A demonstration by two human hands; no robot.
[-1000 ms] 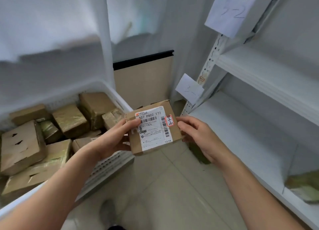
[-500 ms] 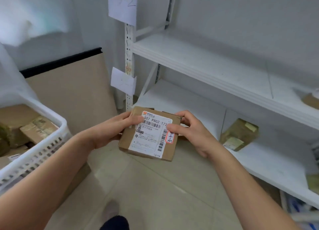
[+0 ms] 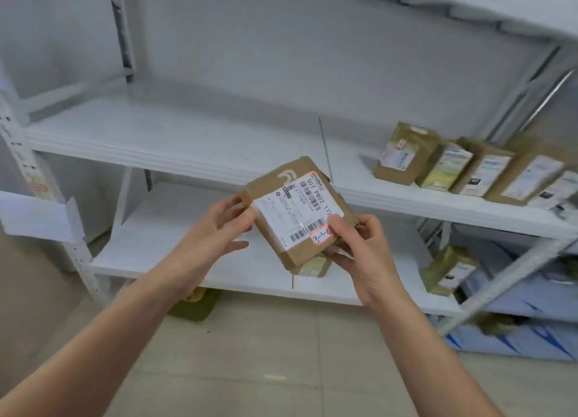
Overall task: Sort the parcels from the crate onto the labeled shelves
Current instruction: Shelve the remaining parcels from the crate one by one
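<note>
A small brown cardboard parcel with a white shipping label and a red-edged sticker reading 3-1-something is held in front of the white shelf unit. My right hand grips its lower right corner, thumb by the sticker. My left hand touches its left edge with the fingers spread. The parcel is tilted, its label facing me. The upper shelf board and the lower shelf board lie behind it. The crate is out of view.
A row of several brown parcels stands at the right of the upper shelf. One parcel leans on the lower shelf at right, another peeks out below the held one. A paper label hangs on the left upright. Blue-and-white cartons sit on the floor.
My view has swung right from the crate to the shelves. The parcel has been turned clockwise in my hands and raised toward the shelf front; the crate has left the view.
</note>
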